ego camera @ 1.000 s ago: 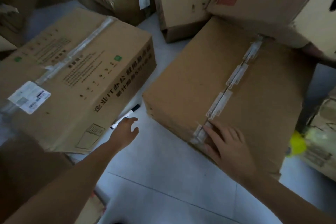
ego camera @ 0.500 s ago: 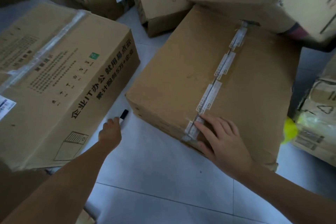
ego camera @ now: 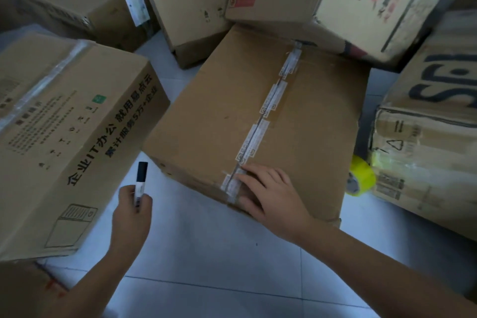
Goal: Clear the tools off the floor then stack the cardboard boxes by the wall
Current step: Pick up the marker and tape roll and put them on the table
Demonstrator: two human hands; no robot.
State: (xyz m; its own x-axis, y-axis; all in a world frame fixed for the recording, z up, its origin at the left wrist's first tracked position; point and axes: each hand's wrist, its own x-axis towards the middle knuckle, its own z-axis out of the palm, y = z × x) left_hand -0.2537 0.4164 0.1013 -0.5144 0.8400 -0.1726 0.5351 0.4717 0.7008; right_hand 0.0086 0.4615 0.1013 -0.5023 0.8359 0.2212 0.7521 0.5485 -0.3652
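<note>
Pointing its black cap up-away, marker (ego camera: 140, 183) stands near-upright in left hand (ego camera: 133, 208).

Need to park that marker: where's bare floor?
Open tiles lie below the taped box, between both arms. A narrow strip runs between it and the printed box. By the yellow tape roll, boxes crowd close.

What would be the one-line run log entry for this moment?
left hand: holds marker, lifted | right hand: flat on taped box | yellow tape roll: on floor | boxes: unstacked
</note>
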